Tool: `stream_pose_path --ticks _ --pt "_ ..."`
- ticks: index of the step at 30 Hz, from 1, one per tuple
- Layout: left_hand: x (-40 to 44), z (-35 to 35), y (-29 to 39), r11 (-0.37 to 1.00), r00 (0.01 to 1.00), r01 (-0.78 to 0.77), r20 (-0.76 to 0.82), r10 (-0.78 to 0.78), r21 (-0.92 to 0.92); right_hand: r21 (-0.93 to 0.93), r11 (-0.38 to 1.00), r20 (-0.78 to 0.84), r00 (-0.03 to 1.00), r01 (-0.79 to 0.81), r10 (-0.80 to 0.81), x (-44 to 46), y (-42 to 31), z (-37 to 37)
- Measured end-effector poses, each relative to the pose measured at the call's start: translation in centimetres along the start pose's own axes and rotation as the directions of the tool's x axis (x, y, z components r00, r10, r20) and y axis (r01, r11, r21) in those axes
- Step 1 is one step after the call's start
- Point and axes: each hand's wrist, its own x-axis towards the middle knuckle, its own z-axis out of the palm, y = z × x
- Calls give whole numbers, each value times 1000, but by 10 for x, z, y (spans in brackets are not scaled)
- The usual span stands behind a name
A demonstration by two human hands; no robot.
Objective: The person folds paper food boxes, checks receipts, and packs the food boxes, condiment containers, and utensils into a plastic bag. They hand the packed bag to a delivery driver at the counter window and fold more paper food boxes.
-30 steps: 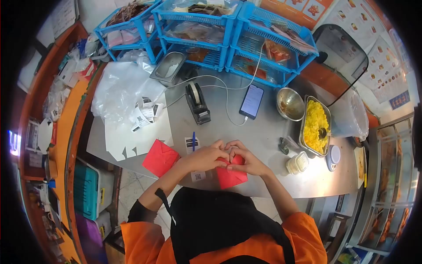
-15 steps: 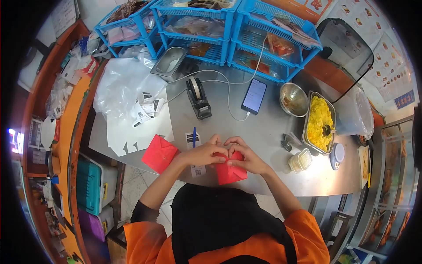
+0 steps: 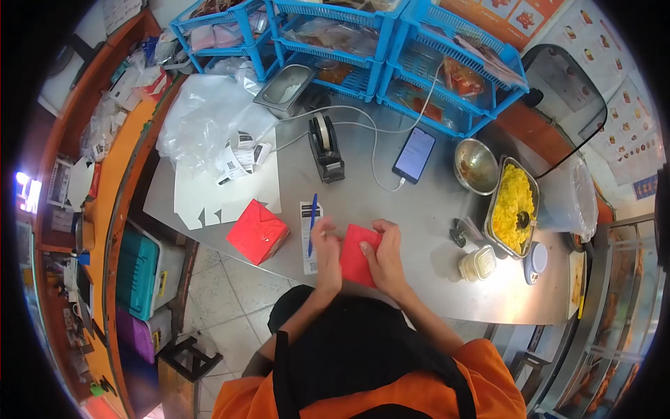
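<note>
A small red folded paper box (image 3: pixel 358 255) stands at the table's front edge, in front of my body. My right hand (image 3: pixel 388 260) grips its right side, thumb on the near face and fingers behind. On the box's left is my left hand (image 3: pixel 326 257), fingers stretched out and slightly blurred; whether it touches the box I cannot tell. Another red box (image 3: pixel 257 232), folded closed on top, sits further left. Between that box and my left hand lies a printed paper slip (image 3: pixel 307 241) with a blue pen (image 3: pixel 313 216) on it.
A tape dispenser (image 3: pixel 326 150) and a phone (image 3: pixel 414 155) on a white cable lie behind. To the right are a metal bowl (image 3: pixel 477 166), a tray of yellow food (image 3: pixel 513 202) and a small lidded tub (image 3: pixel 477 264). Plastic bags (image 3: pixel 202 122) and blue racks (image 3: pixel 391 70) stand behind.
My hands have parted from the box's top; the left has moved to its left side, while the right holds its right side. The box now appears more upright. The view has shifted slightly.
</note>
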Motion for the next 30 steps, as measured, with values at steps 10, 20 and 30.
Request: stream_pose_path --ticks 10,20,30 --pt "-3 -10 30 683 935 -353 264 237 640 19 985 128 978 -170 166 185 58 47" --pt "33 -20 44 732 858 -431 491 151 527 -211 954 261 928 -212 265 240 80 49" --pt "32 -17 37 727 883 -422 427 195 541 303 880 486 854 -365 187 186 7 -15"
